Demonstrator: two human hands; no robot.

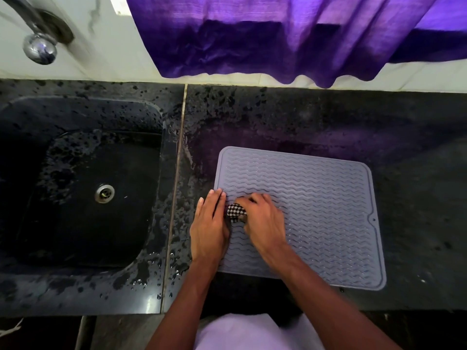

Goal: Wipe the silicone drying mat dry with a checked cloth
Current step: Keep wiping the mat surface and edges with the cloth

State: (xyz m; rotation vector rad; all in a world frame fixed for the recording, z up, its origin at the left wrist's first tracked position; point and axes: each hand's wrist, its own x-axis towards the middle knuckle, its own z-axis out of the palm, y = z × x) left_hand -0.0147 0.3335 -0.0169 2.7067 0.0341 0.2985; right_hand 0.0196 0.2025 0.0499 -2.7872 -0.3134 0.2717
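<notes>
A grey silicone drying mat (pixel 316 198) with wavy ridges lies flat on the black stone counter, right of the sink. My right hand (pixel 262 221) grips a bunched black-and-white checked cloth (pixel 236 210) and presses it onto the mat's left part. Most of the cloth is hidden under that hand. My left hand (pixel 209 223) lies flat with straight fingers on the mat's left edge, right beside the cloth.
A black sink (pixel 75 183) with a metal drain (pixel 104 193) sits to the left, its rim wet with drops. A chrome tap (pixel 39 46) is at the top left. A purple curtain (pixel 290 39) hangs over the back wall. The counter's front edge (pixel 379 310) runs close to my body.
</notes>
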